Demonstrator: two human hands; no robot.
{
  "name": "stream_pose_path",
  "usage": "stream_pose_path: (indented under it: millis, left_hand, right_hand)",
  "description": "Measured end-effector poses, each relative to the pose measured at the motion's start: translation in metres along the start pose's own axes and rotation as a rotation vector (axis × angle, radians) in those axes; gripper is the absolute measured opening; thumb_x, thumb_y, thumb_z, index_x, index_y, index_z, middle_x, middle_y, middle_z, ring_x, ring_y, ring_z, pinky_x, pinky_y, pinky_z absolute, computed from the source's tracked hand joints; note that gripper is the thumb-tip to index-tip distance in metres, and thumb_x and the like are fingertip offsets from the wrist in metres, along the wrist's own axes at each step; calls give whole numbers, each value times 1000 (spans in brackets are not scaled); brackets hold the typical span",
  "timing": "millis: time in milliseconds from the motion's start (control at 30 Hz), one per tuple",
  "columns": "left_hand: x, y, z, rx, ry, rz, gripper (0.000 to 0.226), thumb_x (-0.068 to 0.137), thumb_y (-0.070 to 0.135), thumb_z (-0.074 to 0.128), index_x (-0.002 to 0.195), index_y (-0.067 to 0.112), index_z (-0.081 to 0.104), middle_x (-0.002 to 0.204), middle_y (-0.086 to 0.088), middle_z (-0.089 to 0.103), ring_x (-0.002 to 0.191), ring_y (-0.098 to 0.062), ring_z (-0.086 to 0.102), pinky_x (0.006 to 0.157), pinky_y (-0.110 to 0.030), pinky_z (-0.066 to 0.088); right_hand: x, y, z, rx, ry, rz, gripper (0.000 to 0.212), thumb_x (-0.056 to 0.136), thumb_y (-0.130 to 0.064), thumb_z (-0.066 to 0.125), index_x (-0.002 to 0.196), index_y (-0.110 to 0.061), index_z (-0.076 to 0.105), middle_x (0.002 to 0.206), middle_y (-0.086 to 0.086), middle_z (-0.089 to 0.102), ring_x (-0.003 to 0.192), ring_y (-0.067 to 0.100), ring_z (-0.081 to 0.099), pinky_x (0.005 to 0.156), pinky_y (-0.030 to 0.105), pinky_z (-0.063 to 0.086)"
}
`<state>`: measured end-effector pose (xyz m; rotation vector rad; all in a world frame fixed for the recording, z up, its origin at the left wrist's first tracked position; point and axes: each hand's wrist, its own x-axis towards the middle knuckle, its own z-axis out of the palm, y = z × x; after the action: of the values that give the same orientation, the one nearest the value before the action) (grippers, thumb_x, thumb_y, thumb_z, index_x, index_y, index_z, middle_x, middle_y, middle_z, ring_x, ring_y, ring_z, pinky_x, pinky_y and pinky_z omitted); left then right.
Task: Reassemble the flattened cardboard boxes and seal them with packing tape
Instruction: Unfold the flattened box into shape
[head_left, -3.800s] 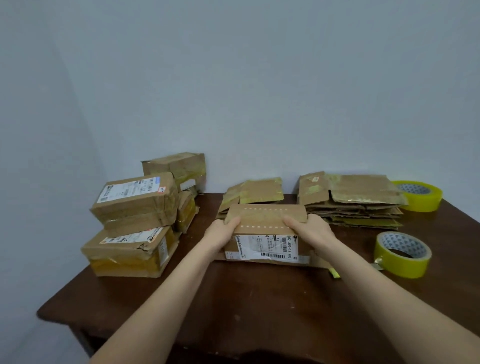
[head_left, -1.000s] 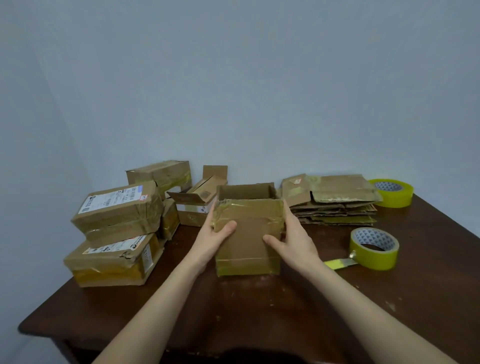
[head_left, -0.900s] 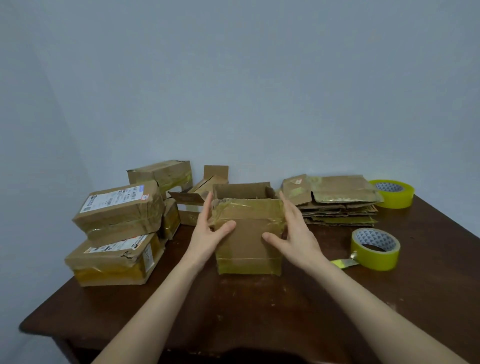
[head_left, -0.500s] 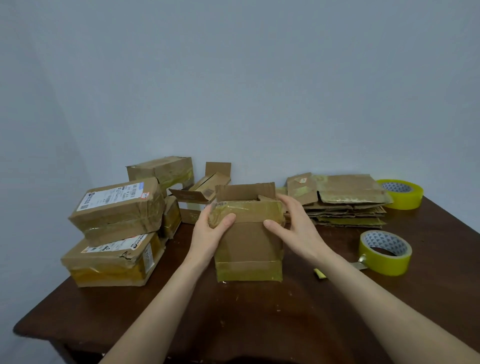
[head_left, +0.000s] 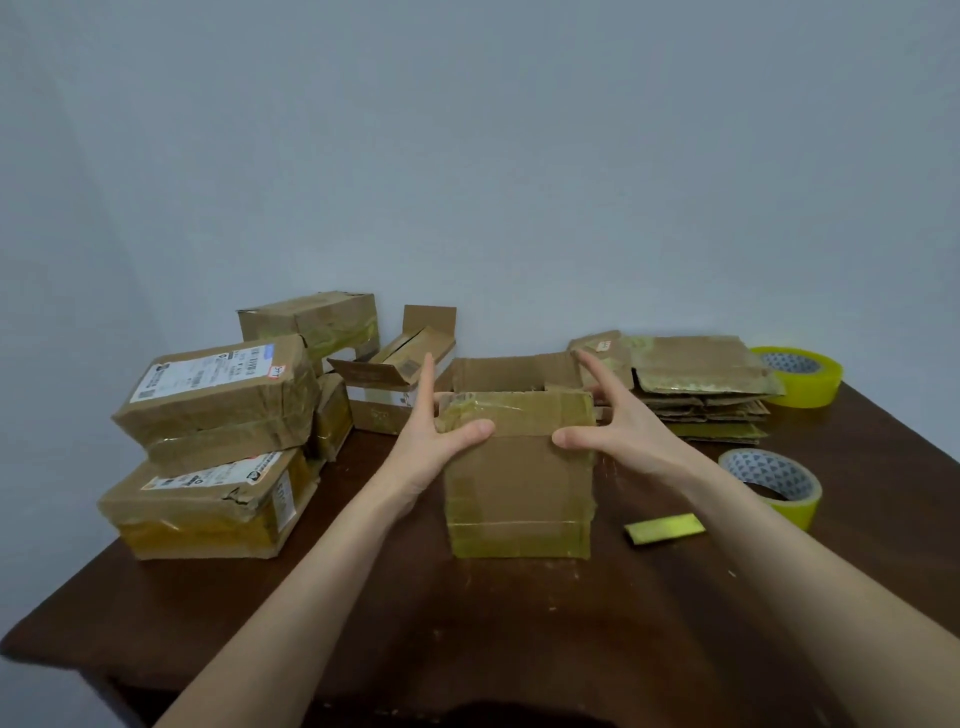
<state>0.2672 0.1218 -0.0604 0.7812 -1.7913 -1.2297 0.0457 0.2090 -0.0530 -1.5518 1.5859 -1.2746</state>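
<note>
Far left of the dark wooden surface (head_left: 493, 634): two sealed boxes stacked, the labelled upper box (head_left: 218, 395) sitting skewed on the lower box (head_left: 208, 504), which has yellowish tape across its front. Behind them, by the wall, a third taped box (head_left: 311, 325). A small taped box (head_left: 332, 421) is wedged at the right of the stack, partly hidden. Next right, an open-flapped box (head_left: 400, 384), one flap upright near the wall, its right side covered by the left hand (head_left: 431, 441). That hand is spread, fingers straight and pointing up along the left edge of the centre box (head_left: 519, 483), thumb laid on the taped band at the top of its front face, nothing curled round. The centre box, the one being worked, stands upright mid-surface, top open, far flap showing, tape bands across upper and lower front. Right hand (head_left: 613, 436): spread wide, thumb tip touching the front face near the upper right corner, fingers reaching past the far right corner; cannot tell whether they touch cardboard. Behind that hand, a stack of flattened cardboard (head_left: 701, 389), its left end blocked by the fingers. A loose strip of tape (head_left: 665, 528) lies on the surface right of the centre box, apart from it, beside the right forearm. Near tape roll (head_left: 774, 483) lies flat, partly behind that forearm. Far tape roll (head_left: 797, 376) lies flat at the back, just beside the flattened stack.
</note>
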Motion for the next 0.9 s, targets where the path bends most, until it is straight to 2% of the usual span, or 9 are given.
stream_pose_path:
  millis: [67,167,233,333,433,600,667,767,900]
  left_hand:
    - [-2,5,-1,6,-22,-22,82,70,35,81,137,39,34,120,15,50,106,-2,56,76,-11,46]
    - [-5,6,-3,43,-7,-38,56,60,54,77,110,35,58,116,2,60,103,-13,61,79,-22,49]
    - [-4,5,-2,131,26,-23,51,66,59,69,106,29,62,117,1,60,106,-15,58,84,-27,47]
    - [-2,7,4,309,67,16,31,88,40,62,116,28,60,125,5,53,113,-10,50,91,-27,42]
    - [0,9,7,359,18,-4,37,93,37,54,130,32,53,136,3,43,126,-12,40,104,-32,34]
    - [2,8,11,402,35,-1,50,95,39,50,143,27,41,140,4,35,127,-7,33,101,-25,26]
    - [1,7,16,353,55,-11,52,96,37,50,145,27,37,142,3,33,126,-7,33,100,-24,27]
    - [-2,5,24,290,71,-7,55,96,37,50,147,26,33,146,4,31,124,-4,33,100,-23,29]
    - [2,4,33,261,68,-23,52,97,38,48,146,27,35,145,4,33,129,-8,34,110,-32,30]
  right_hand:
    - [-1,-2,1,24,26,-2,97,47,-49,82,132,-37,36,129,1,46,112,18,55,91,34,50]
    - [-5,-2,1,-28,-24,-8,70,60,-53,80,119,-36,48,128,-4,49,115,16,53,96,38,48]
    - [-9,-4,4,-97,-28,-35,46,82,-51,67,122,-33,53,132,-6,46,120,12,48,101,31,41]
    - [-7,-3,12,-190,61,-73,31,97,-39,49,126,-28,55,135,-6,42,119,5,42,94,21,31]
    - [-3,-8,18,-290,71,-66,32,99,-32,45,130,-29,52,139,-3,41,120,4,37,94,22,29]
    - [-3,-16,18,-454,33,-12,39,103,-33,35,138,-28,49,153,7,23,141,22,28,110,34,27]
    - [-6,-15,20,-351,25,0,42,99,-43,44,138,-29,49,156,3,17,144,21,21,113,36,25]
    - [-11,-13,12,-262,-33,28,67,79,-53,68,139,-32,46,155,-1,14,143,20,20,114,39,28]
    - [-10,-9,4,-351,-3,20,69,80,-50,69,141,-29,45,156,4,14,143,23,20,114,37,26]
